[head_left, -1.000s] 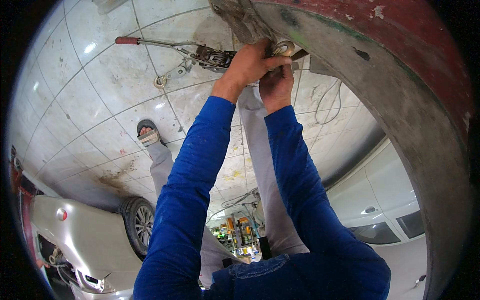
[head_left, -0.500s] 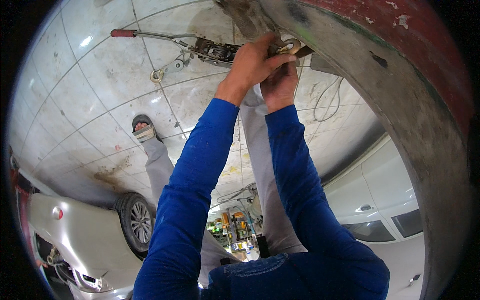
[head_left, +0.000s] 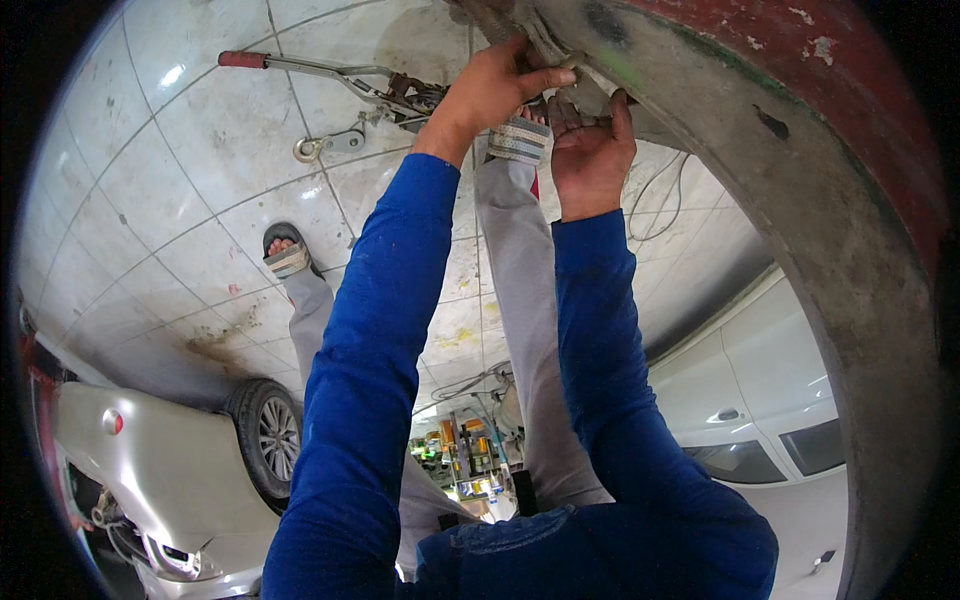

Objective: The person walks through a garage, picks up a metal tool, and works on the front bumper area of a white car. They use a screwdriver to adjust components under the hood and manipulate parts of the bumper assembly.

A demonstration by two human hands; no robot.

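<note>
My left hand (head_left: 487, 92) reaches up to a grey, worn metal part (head_left: 540, 38) beside the panel's curved edge. Its thumb points right and its other fingers curl out of sight; what they grip is hidden. Palm up, my right hand (head_left: 593, 160) is just right of it, fingers apart, fingertips at the lower edge of the curved panel (head_left: 740, 130). The hook seen earlier is not visible. Left of my hands, a hand winch puller (head_left: 400, 97) with a red-gripped lever (head_left: 243, 60) is partly covered by my left hand. Its pulley block with a hook (head_left: 340, 142) hangs or lies below the lever.
My sandalled feet stand on the tiled floor (head_left: 220, 150), one sandal (head_left: 520, 138) close under my hands. A thin looped cable (head_left: 657, 200) lies to the right. A silver car (head_left: 150, 440) is at lower left, a white car (head_left: 740, 390) at right, and shelves with goods behind me.
My hands have moved apart: the left up and left, the right slightly right and down, turning palm up. The hook between them has gone from sight. The pulley block has shifted slightly.
</note>
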